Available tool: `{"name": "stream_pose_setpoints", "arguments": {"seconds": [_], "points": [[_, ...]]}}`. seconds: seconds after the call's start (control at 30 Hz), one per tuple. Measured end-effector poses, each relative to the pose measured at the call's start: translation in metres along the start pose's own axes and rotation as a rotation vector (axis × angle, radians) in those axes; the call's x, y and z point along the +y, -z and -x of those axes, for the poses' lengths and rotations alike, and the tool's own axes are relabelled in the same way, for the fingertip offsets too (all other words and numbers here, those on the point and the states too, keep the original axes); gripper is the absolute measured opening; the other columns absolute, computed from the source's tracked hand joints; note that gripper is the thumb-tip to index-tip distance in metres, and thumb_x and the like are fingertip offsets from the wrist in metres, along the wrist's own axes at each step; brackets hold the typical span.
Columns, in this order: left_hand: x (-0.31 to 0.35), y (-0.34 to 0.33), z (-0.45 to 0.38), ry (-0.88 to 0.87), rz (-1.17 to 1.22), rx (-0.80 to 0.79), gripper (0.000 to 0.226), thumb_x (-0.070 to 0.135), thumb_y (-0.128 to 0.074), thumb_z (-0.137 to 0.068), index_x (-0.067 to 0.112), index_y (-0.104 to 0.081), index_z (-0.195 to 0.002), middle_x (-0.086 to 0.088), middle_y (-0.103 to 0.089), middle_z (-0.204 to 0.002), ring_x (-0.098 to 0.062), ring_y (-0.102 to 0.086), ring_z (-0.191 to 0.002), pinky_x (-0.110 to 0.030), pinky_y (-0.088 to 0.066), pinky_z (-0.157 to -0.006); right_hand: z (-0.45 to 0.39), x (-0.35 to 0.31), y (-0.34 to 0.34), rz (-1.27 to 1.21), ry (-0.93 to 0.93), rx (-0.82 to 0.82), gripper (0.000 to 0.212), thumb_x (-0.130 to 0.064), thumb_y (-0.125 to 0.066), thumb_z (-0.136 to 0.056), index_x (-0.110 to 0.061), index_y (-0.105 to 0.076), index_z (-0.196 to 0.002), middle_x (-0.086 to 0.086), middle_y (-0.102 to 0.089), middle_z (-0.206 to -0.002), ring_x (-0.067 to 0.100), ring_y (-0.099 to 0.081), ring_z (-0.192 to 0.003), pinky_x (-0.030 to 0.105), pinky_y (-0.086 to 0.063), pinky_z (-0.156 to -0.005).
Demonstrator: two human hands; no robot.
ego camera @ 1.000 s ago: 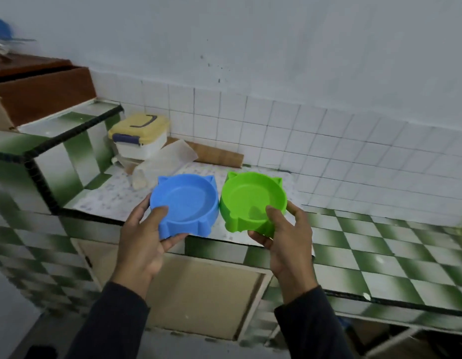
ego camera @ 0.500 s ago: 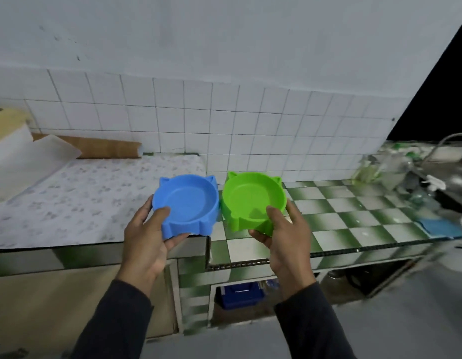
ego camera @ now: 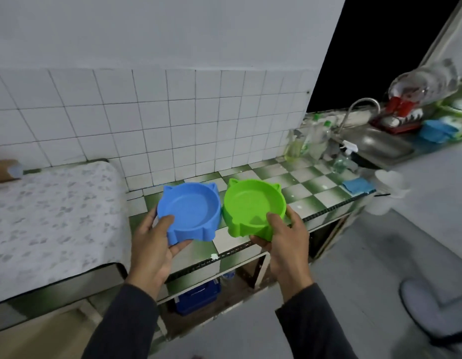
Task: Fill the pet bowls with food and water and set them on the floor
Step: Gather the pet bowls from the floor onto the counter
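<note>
Head view: a green-and-white checkered counter [ego camera: 313, 195] runs from 9 toward 2 o'clock, ending at a steel sink [ego camera: 375, 146] with a curved tap [ego camera: 359, 110]. Over its front edge, near centre, the left hand [ego camera: 152, 244] grasps the empty blue bowl [ego camera: 189, 211] by its near rim. At 3 o'clock of it, just beside it, the right hand [ego camera: 287, 244] grips the empty green bowl [ego camera: 253, 208] likewise.

Two round plastic pet bowls with small cat-ear nubs on the rim, both empty and roughly level, open side up. Blue bowl [ego camera: 191, 211] on the left, green bowl [ego camera: 253, 208] on the right, side by side with rims nearly touching. Both are held up in the air above the front edge of the green-and-white checkered counter [ego camera: 310, 189].
</note>
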State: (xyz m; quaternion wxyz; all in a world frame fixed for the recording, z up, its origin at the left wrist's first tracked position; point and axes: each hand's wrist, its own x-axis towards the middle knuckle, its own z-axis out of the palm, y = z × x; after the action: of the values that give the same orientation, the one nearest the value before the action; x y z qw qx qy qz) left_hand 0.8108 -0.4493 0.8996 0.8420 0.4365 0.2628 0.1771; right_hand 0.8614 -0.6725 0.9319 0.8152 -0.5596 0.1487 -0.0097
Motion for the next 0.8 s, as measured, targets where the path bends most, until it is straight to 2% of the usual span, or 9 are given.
{"name": "stream_pose_setpoints", "arguments": {"seconds": [0.1,0.2,0.3,0.53,0.67,0.8], "points": [[-0.022,-0.031,-0.020,0.028,-0.015,-0.015,0.047,0.009,-0.068,-0.096,0.028,-0.063,-0.138,-0.005,-0.062,-0.137,-0.033,-0.067,-0.117,-0.046,-0.063,-0.071,-0.033,-0.002,0.015,0.003,-0.008,0.055,0.043,-0.009,-0.063,-0.095,-0.025,-0.058,-0.135,0.011,-0.059,-0.126,0.038,-0.067,-0.104,0.044,-0.062,-0.061],[-0.042,-0.059,-0.044,0.042,-0.027,-0.030,0.047,0.008,-0.068,-0.095,0.028,-0.063,-0.137,-0.005,-0.062,-0.137,-0.033,-0.067,-0.117,-0.049,-0.063,-0.074,-0.067,-0.004,0.026,0.002,-0.019,0.092,0.043,-0.008,-0.061,-0.096,-0.027,-0.056,-0.134,0.011,-0.060,-0.126,0.039,-0.067,-0.106,0.048,-0.063,-0.063],[-0.058,-0.087,-0.071,0.052,-0.023,-0.064,0.043,0.006,-0.068,-0.094,0.032,-0.068,-0.129,-0.005,-0.064,-0.134,-0.032,-0.068,-0.114,-0.049,-0.063,-0.072,-0.104,-0.008,0.031,0.011,-0.026,0.124,0.045,-0.007,-0.060,-0.095,-0.029,-0.053,-0.134,0.010,-0.059,-0.125,0.038,-0.067,-0.104,0.044,-0.062,-0.061],[-0.084,-0.147,-0.137,0.077,-0.037,-0.032,0.039,0.006,-0.069,-0.093,0.037,-0.069,-0.118,-0.003,-0.068,-0.125,-0.026,-0.071,-0.107,-0.039,-0.063,-0.067,-0.195,-0.020,0.027,0.049,-0.064,0.169,0.041,-0.007,-0.059,-0.095,-0.036,-0.053,-0.124,0.004,-0.054,-0.121,0.035,-0.064,-0.104,0.041,-0.061,-0.060],[-0.101,-0.179,-0.186,0.075,-0.037,-0.015,0.046,0.006,-0.069,-0.093,0.029,-0.064,-0.133,-0.001,-0.067,-0.128,-0.022,-0.076,-0.099,-0.040,-0.062,-0.067,-0.260,-0.021,0.017,0.062,-0.107,0.167,0.041,-0.006,-0.057,-0.095,-0.034,-0.053,-0.125,0.005,-0.055,-0.120,0.036,-0.064,-0.104,0.040,-0.061,-0.060],[-0.104,-0.177,-0.192,0.069,-0.016,-0.024,0.046,0.006,-0.070,-0.092,0.030,-0.066,-0.132,-0.001,-0.070,-0.124,-0.023,-0.075,-0.101,-0.041,-0.062,-0.069,-0.268,-0.016,0.014,0.072,-0.118,0.159,0.041,-0.008,-0.058,-0.095,-0.035,-0.054,-0.127,0.007,-0.055,-0.124,0.036,-0.064,-0.105,0.039,-0.060,-0.059]]}}
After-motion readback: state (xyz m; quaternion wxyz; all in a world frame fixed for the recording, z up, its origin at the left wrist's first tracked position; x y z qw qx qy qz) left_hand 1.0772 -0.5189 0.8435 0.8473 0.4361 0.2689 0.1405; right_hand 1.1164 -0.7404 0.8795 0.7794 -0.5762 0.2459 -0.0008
